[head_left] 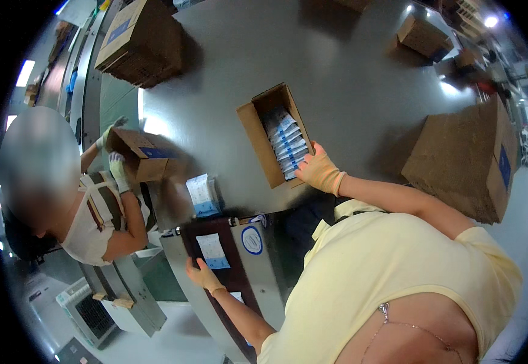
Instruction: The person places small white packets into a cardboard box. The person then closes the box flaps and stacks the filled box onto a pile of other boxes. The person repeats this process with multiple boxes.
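My left hand (204, 276) is over the dark conveyor belt (206, 227), its fingers apart and nothing in them. Just beyond its fingertips lies a white and blue packet (213, 250) on the belt. My right hand (321, 170), in a fingertip-less glove, is closed over the near right edge of an open cardboard box (253, 130). Its fingertips reach inside, against the row of several white and blue packets (288, 145). Part of the box's far end shows bare inside. Another packet stack (203, 195) lies on the metal table at the belt's end.
A co-worker's gloved hands (118, 170) hold a cardboard box (143, 155) at the left. Large cartons stand at the far left (143, 45) and right (458, 161) of the metal table (227, 67). A smaller carton (424, 37) is at the far right.
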`<state>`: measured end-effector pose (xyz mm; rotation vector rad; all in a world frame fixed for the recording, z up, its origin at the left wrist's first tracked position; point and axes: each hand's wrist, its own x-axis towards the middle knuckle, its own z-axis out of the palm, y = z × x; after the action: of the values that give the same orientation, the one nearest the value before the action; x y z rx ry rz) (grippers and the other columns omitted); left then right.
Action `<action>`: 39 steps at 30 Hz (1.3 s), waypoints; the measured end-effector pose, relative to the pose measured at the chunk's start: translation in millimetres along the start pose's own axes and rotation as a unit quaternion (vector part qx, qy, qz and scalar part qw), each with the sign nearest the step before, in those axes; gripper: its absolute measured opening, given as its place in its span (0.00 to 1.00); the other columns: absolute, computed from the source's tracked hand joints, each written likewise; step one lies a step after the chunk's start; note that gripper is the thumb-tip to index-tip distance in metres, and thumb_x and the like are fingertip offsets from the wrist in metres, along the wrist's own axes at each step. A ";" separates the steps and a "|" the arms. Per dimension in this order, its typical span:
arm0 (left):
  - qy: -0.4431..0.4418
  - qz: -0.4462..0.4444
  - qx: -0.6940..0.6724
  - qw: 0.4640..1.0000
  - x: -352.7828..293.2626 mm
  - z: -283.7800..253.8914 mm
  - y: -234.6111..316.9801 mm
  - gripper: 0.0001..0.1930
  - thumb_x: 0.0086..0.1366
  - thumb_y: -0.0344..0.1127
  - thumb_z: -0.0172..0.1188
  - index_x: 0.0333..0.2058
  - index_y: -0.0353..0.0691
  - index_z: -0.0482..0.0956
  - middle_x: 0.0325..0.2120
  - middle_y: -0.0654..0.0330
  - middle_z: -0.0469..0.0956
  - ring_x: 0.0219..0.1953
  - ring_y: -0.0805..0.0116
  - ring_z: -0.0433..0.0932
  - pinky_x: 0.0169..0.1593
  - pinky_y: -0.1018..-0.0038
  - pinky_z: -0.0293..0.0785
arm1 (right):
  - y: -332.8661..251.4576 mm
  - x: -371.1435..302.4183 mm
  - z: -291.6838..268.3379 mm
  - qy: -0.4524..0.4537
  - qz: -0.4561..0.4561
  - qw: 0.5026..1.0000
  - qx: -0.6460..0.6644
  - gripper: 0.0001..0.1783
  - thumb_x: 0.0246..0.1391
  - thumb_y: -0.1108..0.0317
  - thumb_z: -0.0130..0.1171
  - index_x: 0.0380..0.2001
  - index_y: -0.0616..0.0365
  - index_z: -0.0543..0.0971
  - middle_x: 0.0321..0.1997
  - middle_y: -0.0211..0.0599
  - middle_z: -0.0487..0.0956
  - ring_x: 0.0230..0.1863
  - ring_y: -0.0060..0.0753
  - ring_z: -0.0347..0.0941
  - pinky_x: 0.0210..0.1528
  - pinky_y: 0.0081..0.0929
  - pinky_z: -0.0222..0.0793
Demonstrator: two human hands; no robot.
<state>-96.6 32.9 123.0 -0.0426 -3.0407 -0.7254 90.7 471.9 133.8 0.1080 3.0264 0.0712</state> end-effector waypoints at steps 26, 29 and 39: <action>-0.105 0.504 0.312 0.799 43.7 213.7 249.3 0.35 0.35 0.49 0.74 0.45 0.50 0.71 0.41 0.63 0.75 0.46 0.64 0.73 0.54 0.63 0.62 | -9.8 7.8 -6.1 0.046 0.022 0.998 0.023 0.04 0.49 0.62 0.54 0.26 0.44 0.79 0.26 0.22 0.77 0.34 0.30 0.73 0.54 0.58 0.57; -0.140 0.498 0.223 0.826 66.9 223.7 253.0 0.32 0.37 0.47 0.73 0.43 0.47 0.74 0.38 0.62 0.78 0.44 0.65 0.75 0.52 0.61 0.64 | -11.4 11.3 -0.4 0.005 0.052 0.999 0.007 0.04 0.49 0.62 0.55 0.26 0.44 0.79 0.27 0.22 0.77 0.35 0.29 0.73 0.52 0.56 0.58; -0.382 0.314 -0.568 0.658 112.3 176.1 347.3 0.24 0.46 0.22 0.69 0.45 0.30 0.74 0.40 0.59 0.78 0.40 0.66 0.75 0.48 0.70 0.74 | -0.2 7.3 -22.5 -0.070 0.041 0.995 0.066 0.06 0.50 0.63 0.57 0.33 0.40 0.79 0.32 0.18 0.78 0.41 0.28 0.73 0.52 0.50 0.55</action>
<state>-200.0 424.8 125.0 -1.6045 -1.9951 -2.7449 80.8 471.3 155.3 0.2383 2.8840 -0.1248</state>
